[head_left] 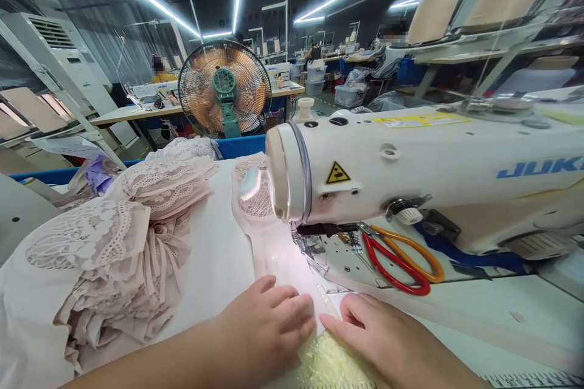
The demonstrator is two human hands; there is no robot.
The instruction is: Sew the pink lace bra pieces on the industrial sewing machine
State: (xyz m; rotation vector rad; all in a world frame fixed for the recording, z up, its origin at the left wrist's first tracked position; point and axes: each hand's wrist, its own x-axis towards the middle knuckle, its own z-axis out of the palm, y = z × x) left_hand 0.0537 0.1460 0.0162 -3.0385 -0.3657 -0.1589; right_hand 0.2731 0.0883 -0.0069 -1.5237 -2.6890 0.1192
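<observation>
Pressing down on a pale pink fabric strip (274, 249), both hands sit close together at the near edge of the table (479, 310). Left hand (269, 325) lies with fingers curled narrow, knuckles up, tips on the cloth; right hand (387, 340) lies flatter, fingers together, also on the cloth, nothing gripped in either. The strip runs from the hands up under the head of the white sewing machine (410, 164), ending in a lace piece (253, 194) beyond it. Yellowish lace (328, 364) shows beneath the hands. Red and orange scissors (401, 258) rest on the machine bed, right of the needle area. Stacked lace garments (137, 225) lie to the left. Standing fan (224, 88) behind.
</observation>
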